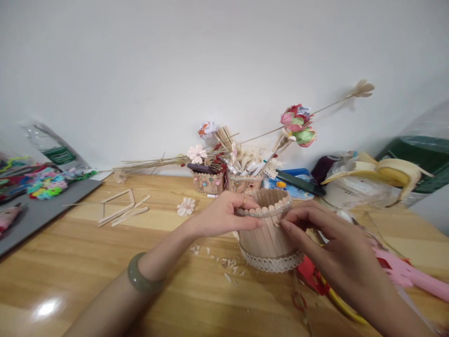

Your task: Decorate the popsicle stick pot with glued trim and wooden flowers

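A round pot of upright craft sticks [264, 238] stands tilted above the wooden table, with white lace round its base and a glittering band under its rim. My left hand [228, 213] grips its left side, thumb outside and fingers over the rim. At the right of the wall, my right hand [326, 238] pinches a small pale piece [277, 223] against the sticks; its exact kind is too small to make out. Loose pale chips [229, 264] lie on the tabletop left of the pot.
Behind stand two decorated stick boxes [207, 181] holding flowers and sticks. A pink glue gun [410, 274] and yellow-handled scissors [345, 306] lie at right, near a banana peel [382, 171]. Craft sticks [122, 208] and a pale flower [185, 206] lie left; a grey board [45, 210] is farther left.
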`<state>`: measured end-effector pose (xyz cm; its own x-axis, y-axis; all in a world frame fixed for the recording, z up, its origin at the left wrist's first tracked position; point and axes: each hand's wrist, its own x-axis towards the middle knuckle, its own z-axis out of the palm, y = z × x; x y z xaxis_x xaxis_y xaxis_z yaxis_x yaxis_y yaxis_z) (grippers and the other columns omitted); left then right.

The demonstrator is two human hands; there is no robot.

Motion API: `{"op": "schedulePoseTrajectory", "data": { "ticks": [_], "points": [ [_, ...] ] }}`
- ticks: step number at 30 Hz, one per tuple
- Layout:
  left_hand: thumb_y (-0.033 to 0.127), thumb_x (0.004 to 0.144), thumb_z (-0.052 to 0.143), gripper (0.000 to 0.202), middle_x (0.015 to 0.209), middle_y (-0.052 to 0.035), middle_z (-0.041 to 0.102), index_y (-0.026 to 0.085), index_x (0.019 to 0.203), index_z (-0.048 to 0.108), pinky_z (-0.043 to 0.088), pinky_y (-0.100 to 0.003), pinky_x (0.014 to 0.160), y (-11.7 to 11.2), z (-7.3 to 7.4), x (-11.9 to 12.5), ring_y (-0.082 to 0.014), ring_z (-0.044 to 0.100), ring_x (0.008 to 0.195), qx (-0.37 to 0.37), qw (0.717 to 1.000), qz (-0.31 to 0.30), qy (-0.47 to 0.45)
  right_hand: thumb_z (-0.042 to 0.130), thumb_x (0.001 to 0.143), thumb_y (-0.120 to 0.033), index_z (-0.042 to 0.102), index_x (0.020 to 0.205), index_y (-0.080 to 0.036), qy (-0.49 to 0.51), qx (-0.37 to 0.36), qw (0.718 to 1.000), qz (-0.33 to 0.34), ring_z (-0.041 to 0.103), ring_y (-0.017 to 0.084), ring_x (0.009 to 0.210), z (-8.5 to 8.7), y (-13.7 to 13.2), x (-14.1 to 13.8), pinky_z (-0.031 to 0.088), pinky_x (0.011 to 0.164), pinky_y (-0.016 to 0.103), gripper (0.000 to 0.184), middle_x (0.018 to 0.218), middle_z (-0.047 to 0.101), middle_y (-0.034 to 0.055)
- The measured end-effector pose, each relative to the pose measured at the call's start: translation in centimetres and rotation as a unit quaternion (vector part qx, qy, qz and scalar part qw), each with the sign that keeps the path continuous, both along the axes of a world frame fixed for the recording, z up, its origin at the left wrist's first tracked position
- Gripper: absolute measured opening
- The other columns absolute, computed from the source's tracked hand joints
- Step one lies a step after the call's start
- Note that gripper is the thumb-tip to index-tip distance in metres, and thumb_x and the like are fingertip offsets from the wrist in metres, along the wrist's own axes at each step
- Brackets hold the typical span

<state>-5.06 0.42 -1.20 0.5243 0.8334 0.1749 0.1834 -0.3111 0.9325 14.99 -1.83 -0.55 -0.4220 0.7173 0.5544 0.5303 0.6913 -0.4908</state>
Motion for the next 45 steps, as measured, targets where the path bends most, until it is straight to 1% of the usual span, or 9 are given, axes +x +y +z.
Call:
{"op": "schedulePoseTrajectory", "data": {
  "ticks": [4, 8, 14, 20, 29, 33, 37, 41, 45],
  "points": [
    [0.03, 0.071, 0.062, 0.018, 0.065, 0.0012, 0.05, 0.014, 0.065, 0.06, 0.035, -0.022, 0.058, 0.0, -0.1, 0.1, -0.0102, 0.044, 0.066, 0.019, 1.0, 0.014, 0.004, 0.051, 0.085, -0.021, 0.056, 0.074, -0.021, -0.001, 0.005, 1.0, -0.001, 0.055, 0.009, 0.061, 0.0, 0.0, 0.2, 0.044, 0.052, 0.019, 0.012, 0.07, 0.059, -0.0019],
    [0.029, 0.07, 0.062, 0.017, 0.064, 0.001, 0.052, 0.014, 0.062, 0.06, 0.039, -0.022, 0.061, 0.0, -0.1, 0.1, -0.0103, 0.046, 0.066, 0.012, 1.0, 0.023, -0.018, 0.049, 0.087, -0.022, 0.059, 0.08, -0.023, 0.007, 0.024, 1.0, 0.014, 0.058, 0.009, 0.072, -0.1, 0.2, 0.5, 0.047, 0.061, 0.019, 0.012, 0.078, 0.062, -0.0019],
    [0.03, 0.071, 0.063, 0.016, 0.068, 0.0001, 0.057, 0.015, 0.069, 0.064, 0.042, -0.022, 0.066, -0.1, -0.2, 0.1, -0.0128, 0.05, 0.075, 0.0, 0.999, 0.022, -0.03, 0.055, 0.083, -0.017, 0.058, 0.086, -0.022, -0.01, 0.104, 0.994, 0.014, 0.058, 0.01, 0.071, -0.3, 0.1, 0.4, 0.048, 0.059, 0.021, 0.006, 0.081, 0.06, 0.001],
    [0.032, 0.072, 0.062, 0.017, 0.067, 0.0007, 0.054, 0.015, 0.07, 0.065, 0.04, -0.023, 0.065, -0.2, -0.2, 0.2, -0.0122, 0.048, 0.07, 0.019, 0.999, 0.033, -0.016, 0.055, 0.083, -0.014, 0.058, 0.088, -0.02, -0.022, 0.17, 0.985, -0.003, 0.059, 0.009, 0.069, -0.6, 0.0, 0.2, 0.048, 0.06, 0.02, 0.008, 0.081, 0.061, 0.002],
    [0.029, 0.072, 0.062, 0.018, 0.064, 0.0017, 0.049, 0.015, 0.062, 0.06, 0.038, -0.027, 0.074, -0.6, -0.4, 0.8, -0.012, 0.046, 0.072, 0.088, 0.992, 0.077, -0.034, 0.056, 0.082, -0.014, 0.059, 0.088, -0.021, 0.004, 0.147, 0.989, -0.023, 0.058, 0.008, 0.065, -0.8, -0.3, 0.2, 0.047, 0.056, 0.019, 0.01, 0.08, 0.061, -0.0005],
    [0.029, 0.072, 0.063, 0.018, 0.069, 0.0001, 0.052, 0.013, 0.066, 0.061, 0.038, -0.026, 0.071, -0.6, -0.6, 0.9, -0.012, 0.047, 0.073, 0.04, 0.993, 0.08, -0.072, 0.056, 0.083, -0.018, 0.059, 0.094, -0.024, 0.047, 0.101, 0.993, -0.028, 0.058, 0.011, 0.079, -0.9, 0.1, 0.7, 0.048, 0.067, 0.024, 0.013, 0.088, 0.06, 0.0006],
    [0.032, 0.072, 0.062, 0.02, 0.071, -0.0009, 0.054, 0.012, 0.067, 0.061, 0.037, -0.023, 0.063, -0.6, -0.4, 1.0, -0.0115, 0.047, 0.07, -0.015, 0.99, 0.083, -0.109, 0.057, 0.083, -0.027, 0.05, 0.113, -0.025, 0.066, 0.109, 0.99, -0.065, 0.05, 0.022, 0.106, -1.2, 0.5, 0.8, 0.044, 0.088, 0.04, 0.03, 0.111, 0.051, 0.0074],
    [0.033, 0.067, 0.064, 0.021, 0.069, -0.0003, 0.057, 0.013, 0.073, 0.062, 0.038, -0.022, 0.061, -0.8, -0.5, 1.4, -0.0111, 0.048, 0.065, -0.078, 0.98, 0.098, -0.156, 0.059, 0.082, -0.028, 0.048, 0.111, -0.024, 0.014, 0.156, 0.987, -0.045, 0.047, 0.025, 0.112, -1.7, 0.6, 0.2, 0.044, 0.089, 0.044, 0.032, 0.118, 0.046, 0.0105],
    [0.028, 0.059, 0.068, 0.039, 0.086, -0.0025, 0.064, 0.016, 0.095, 0.062, 0.043, -0.025, 0.07, -1.2, -1.2, 1.9, -0.0163, 0.054, 0.078, -0.123, 0.97, 0.067, -0.199, 0.061, 0.079, -0.022, 0.047, 0.107, -0.019, 0.022, 0.184, 0.982, -0.024, 0.05, 0.022, 0.106, -2.4, 0.7, -0.3, 0.046, 0.086, 0.041, 0.031, 0.111, 0.05, 0.0114]
  ]
}}
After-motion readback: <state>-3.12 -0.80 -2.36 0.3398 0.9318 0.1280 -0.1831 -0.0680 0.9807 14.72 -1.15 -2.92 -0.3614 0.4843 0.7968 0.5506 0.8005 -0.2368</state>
